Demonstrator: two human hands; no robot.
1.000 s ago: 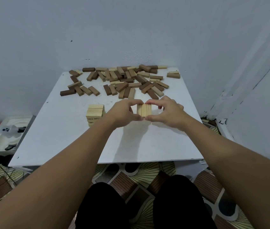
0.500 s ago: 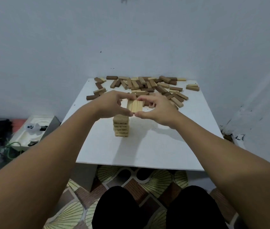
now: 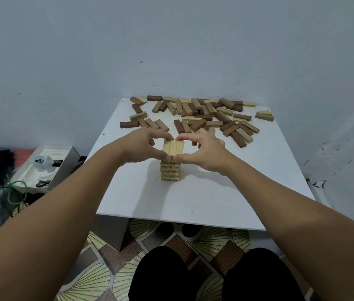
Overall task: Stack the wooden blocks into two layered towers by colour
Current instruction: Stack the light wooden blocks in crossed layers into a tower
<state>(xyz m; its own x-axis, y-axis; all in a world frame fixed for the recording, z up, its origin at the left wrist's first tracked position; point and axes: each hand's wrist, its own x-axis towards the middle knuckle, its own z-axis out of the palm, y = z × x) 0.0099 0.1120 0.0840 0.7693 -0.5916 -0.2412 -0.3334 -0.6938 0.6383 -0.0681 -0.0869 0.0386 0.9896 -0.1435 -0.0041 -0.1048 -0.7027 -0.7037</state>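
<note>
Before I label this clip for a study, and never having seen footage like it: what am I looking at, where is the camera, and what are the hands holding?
There is no machine here. A person wears a camera on their head, so you look forward and down along both arms. The left hand and the right hand each pinch, with curled fingers, one set of three pale blocks lying side by side. That set sits at the top of a pale tower standing on the white table; I cannot tell whether it is fully set down. Farther back lies a loose pile of mixed blocks, pale and dark brown. No dark tower is visible yet. Below the table you see the person's knees and a patterned floor.
</note>
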